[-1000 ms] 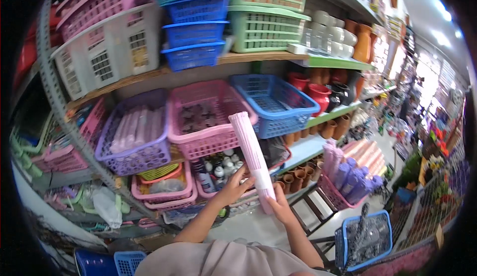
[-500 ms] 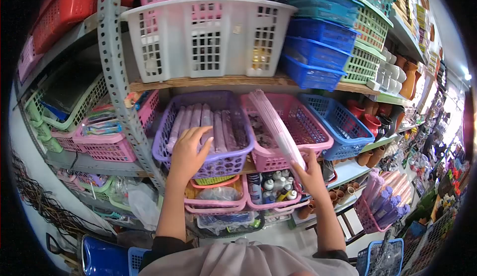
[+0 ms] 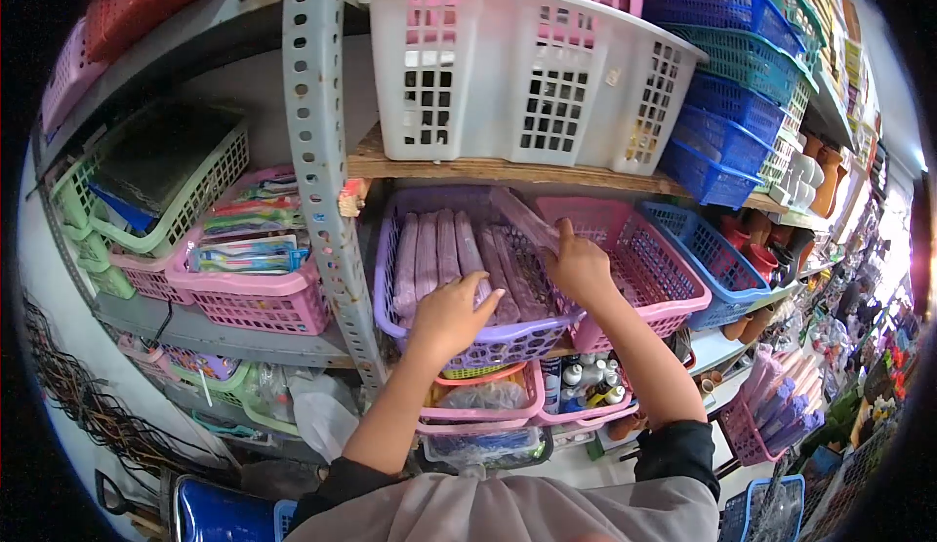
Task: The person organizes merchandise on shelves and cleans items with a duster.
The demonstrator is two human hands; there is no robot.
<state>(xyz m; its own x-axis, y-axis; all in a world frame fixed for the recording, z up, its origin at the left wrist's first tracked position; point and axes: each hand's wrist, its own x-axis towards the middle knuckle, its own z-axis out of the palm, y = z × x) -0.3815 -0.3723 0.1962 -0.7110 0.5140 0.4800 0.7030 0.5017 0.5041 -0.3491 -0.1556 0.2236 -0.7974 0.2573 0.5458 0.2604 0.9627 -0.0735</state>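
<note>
A purple basket (image 3: 522, 339) on the middle shelf holds a row of long, slim, pinkish-purple packets (image 3: 427, 254). My left hand (image 3: 451, 316) is over their near ends at the basket's front, thumb out and fingers apart, holding nothing visible. With my right hand (image 3: 578, 267) I grip one wrapped bundle of thin pink sticks (image 3: 522, 216), tilted over the right side of the purple basket; its lower end is hidden by my fingers. Just right of it stands a pink basket (image 3: 664, 316).
A perforated metal post (image 3: 314, 103) stands left of the purple basket. Overhead, a white basket (image 3: 488, 74) sits on a wooden shelf edge (image 3: 517, 173). A blue basket (image 3: 717, 283) lies farther right; bottles (image 3: 586, 376) fill a basket below.
My right hand has carried the stick bundle from over the pink basket leftward and up to the purple basket. The view has shifted left; my left hand stays at the packets.
</note>
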